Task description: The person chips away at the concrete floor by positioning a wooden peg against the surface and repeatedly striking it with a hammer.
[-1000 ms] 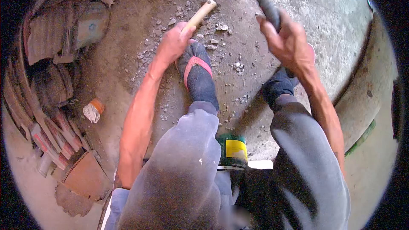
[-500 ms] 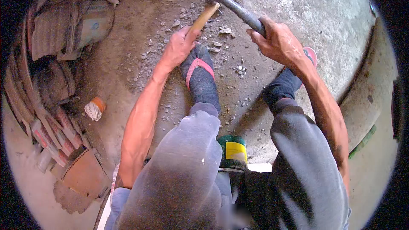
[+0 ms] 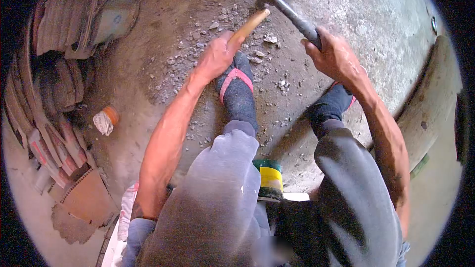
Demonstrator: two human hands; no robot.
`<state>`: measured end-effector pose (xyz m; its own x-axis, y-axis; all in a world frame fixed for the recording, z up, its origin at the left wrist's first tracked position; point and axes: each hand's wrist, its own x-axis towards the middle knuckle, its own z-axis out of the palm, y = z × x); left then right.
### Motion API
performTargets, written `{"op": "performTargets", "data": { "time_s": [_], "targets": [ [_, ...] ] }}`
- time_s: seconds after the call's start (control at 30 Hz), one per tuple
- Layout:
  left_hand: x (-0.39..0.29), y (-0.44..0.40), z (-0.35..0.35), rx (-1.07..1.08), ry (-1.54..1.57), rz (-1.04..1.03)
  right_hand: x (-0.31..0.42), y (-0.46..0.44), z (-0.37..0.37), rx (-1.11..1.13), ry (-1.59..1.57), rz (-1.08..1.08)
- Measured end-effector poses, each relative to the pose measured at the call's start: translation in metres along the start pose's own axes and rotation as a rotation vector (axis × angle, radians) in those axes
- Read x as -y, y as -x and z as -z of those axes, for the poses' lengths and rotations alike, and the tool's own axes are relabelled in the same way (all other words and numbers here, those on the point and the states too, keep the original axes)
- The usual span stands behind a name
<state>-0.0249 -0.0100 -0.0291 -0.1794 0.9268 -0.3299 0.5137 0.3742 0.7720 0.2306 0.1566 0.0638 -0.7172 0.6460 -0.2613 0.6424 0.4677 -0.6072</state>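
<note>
My right hand [image 3: 336, 57] is closed around the dark handle of a claw hammer [image 3: 299, 20]. The hammer's head points away from me, just above the ground. My left hand [image 3: 216, 59] grips a light wooden stick [image 3: 249, 27], whose pale far end lies close below the hammer head. Whether the two touch I cannot tell. Broken stone chips [image 3: 270, 39] lie scattered on the dusty floor around the tools. My left foot, in a dark sock and pink-strapped sandal [image 3: 237, 76], rests just below my left hand.
A green and yellow tin [image 3: 270, 175] stands between my legs. On the left are stacked curved pieces [image 3: 64, 24], an orange and white cup-like object [image 3: 106, 120] and a brown ridged piece [image 3: 89, 195]. A long rounded pale object [image 3: 425, 104] lies at right.
The hammer and the wooden stick have both shifted slightly to the right, with my hands still around them. The whole view has turned a little too.
</note>
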Motion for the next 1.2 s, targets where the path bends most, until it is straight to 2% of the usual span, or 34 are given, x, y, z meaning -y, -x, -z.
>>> {"op": "performTargets", "data": {
  "time_s": [0.07, 0.1, 0.13, 0.2, 0.3, 0.33, 0.4, 0.5, 0.6, 0.63, 0.73, 0.77, 0.8, 0.87, 0.97, 1.07, 1.2],
  "targets": [
    [-0.006, -0.001, 0.002, 0.062, -0.004, 0.118, 0.008, 0.008, 0.011, 0.014, -0.07, -0.093],
    [-0.007, 0.003, -0.001, 0.067, -0.005, 0.112, 0.022, 0.007, 0.028, 0.046, -0.072, -0.145],
    [-0.006, 0.001, 0.001, 0.054, -0.009, 0.1, 0.046, 0.006, 0.042, -0.08, -0.083, -0.175],
    [-0.007, 0.003, 0.001, 0.045, -0.02, 0.091, 0.07, 0.008, 0.049, -0.286, -0.152, -0.053],
    [-0.009, 0.002, -0.001, 0.016, -0.044, 0.083, 0.061, 0.011, 0.016, -0.374, -0.453, -0.021],
    [-0.006, 0.003, -0.004, -0.001, -0.06, 0.076, 0.037, 0.012, -0.002, -0.319, -0.371, -0.076],
    [-0.01, 0.003, -0.002, -0.023, -0.076, 0.086, 0.006, 0.012, -0.009, -0.073, 0.041, -0.037],
    [-0.019, 0.005, -0.001, -0.002, -0.076, 0.133, 0.005, 0.017, 0.002, 0.036, 0.051, -0.117],
    [-0.014, 0.005, -0.006, -0.04, -0.072, 0.055, 0.039, 0.014, 0.028, -0.12, -0.047, -0.159],
    [-0.013, 0.005, -0.005, -0.018, -0.06, 0.093, 0.055, 0.015, 0.036, -0.219, -0.171, -0.122],
    [-0.014, 0.005, -0.004, -0.01, -0.123, 0.11, 0.056, 0.015, 0.025, -0.396, -0.276, -0.017],
    [-0.013, 0.005, -0.005, -0.019, -0.114, 0.083, 0.052, 0.019, 0.015, -0.386, -0.324, -0.038],
    [-0.016, 0.005, -0.005, -0.02, -0.112, 0.084, 0.029, 0.021, -0.007, -0.285, -0.353, -0.142],
    [-0.022, 0.007, -0.002, -0.029, -0.11, 0.087, -0.016, 0.03, -0.034, -0.068, 0.06, -0.091],
    [-0.018, 0.004, -0.006, -0.042, -0.161, 0.087, -0.012, 0.031, -0.031, -0.006, -0.044, -0.185],
    [-0.023, 0.007, -0.008, -0.029, -0.17, 0.107, 0.006, 0.03, -0.015, -0.153, -0.199, -0.142],
    [-0.028, 0.007, -0.004, 0.004, -0.162, 0.141, 0.016, 0.031, -0.019, -0.344, -0.222, -0.076]
  ]
}}
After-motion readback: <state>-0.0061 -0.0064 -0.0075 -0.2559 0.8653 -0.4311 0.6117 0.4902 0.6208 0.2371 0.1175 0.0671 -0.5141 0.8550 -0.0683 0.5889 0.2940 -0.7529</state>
